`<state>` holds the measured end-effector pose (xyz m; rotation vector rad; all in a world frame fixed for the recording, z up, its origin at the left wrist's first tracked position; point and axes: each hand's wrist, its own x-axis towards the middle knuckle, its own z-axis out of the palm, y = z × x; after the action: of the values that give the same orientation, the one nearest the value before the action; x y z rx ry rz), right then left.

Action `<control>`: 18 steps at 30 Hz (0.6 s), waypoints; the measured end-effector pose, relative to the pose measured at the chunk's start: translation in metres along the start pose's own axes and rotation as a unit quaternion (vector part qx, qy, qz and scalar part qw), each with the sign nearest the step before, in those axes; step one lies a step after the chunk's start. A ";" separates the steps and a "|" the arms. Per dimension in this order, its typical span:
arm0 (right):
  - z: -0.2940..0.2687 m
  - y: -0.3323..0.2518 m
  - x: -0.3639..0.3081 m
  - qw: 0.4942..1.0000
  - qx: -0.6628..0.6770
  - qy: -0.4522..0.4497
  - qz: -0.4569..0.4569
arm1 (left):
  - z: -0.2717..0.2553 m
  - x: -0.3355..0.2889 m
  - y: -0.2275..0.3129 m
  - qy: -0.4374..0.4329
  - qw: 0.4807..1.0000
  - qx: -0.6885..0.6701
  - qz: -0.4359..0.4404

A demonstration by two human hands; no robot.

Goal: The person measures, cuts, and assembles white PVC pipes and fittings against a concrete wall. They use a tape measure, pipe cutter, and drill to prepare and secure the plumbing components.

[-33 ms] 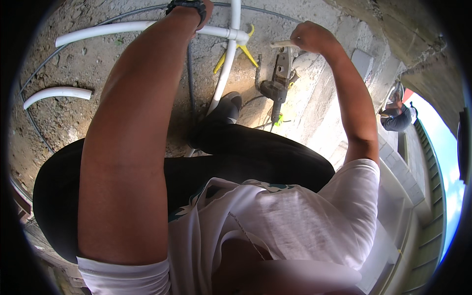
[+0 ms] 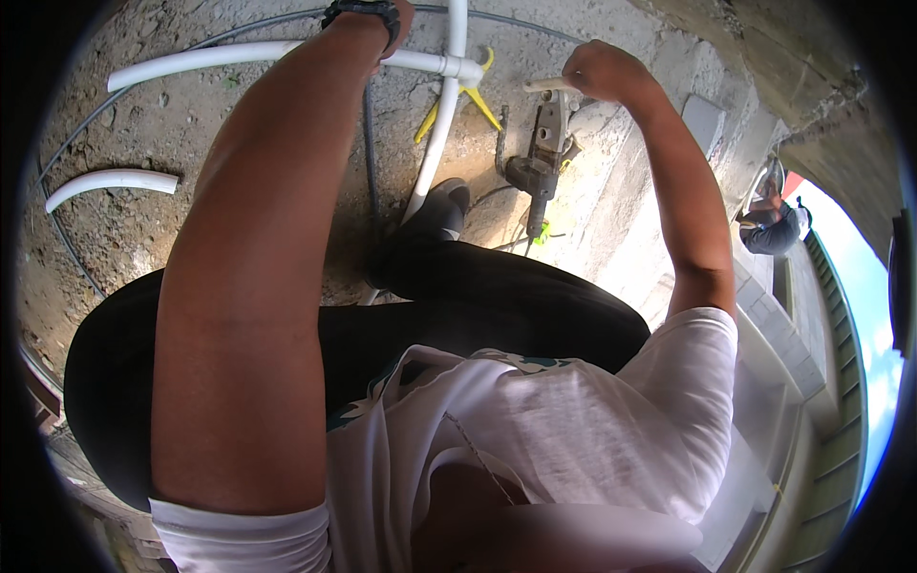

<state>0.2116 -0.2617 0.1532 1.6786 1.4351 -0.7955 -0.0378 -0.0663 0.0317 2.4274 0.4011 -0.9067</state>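
My right hand (image 2: pixel 604 73) is closed round one end of a pale stick-like piece (image 2: pixel 546 85), just above the far end of a grey power tool that looks like a rotary hammer (image 2: pixel 537 172). What the rest of the stick looks like is hidden in my fist. My left hand (image 2: pixel 401 21), below a dark wristband, is partly cut off by the top edge, close to a white plastic pipe (image 2: pixel 415 60). Its fingers are hidden. That pipe runs into a white tee fitting (image 2: pixel 462 70), next to a long white pipe (image 2: pixel 439 134). Under them lies a yellow forked piece (image 2: pixel 484 107).
A short curved white pipe (image 2: pixel 113 181) lies on the gravelly ground at the left. Dark hose (image 2: pixel 371 153) loops around the pipes. My shoe (image 2: pixel 449 201) stands beside the long pipe. A concrete wall rises at the upper right, and another person (image 2: pixel 772 229) crouches at far right.
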 end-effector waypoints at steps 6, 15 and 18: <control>0.003 0.020 0.018 0.997 0.060 -0.018 -0.050 | -0.004 -0.006 0.000 0.009 1.000 -0.027 -0.008; -0.032 0.032 -0.010 0.920 0.358 -0.114 0.116 | 0.016 0.015 -0.003 0.046 0.999 0.019 0.022; -0.031 0.040 -0.036 0.927 0.336 -0.109 0.125 | 0.024 0.024 -0.002 0.029 0.999 -0.013 0.004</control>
<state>0.2447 -0.2554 0.2055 2.1300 0.8032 -1.3775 -0.0336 -0.0758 -0.0004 2.4334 0.4221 -0.8250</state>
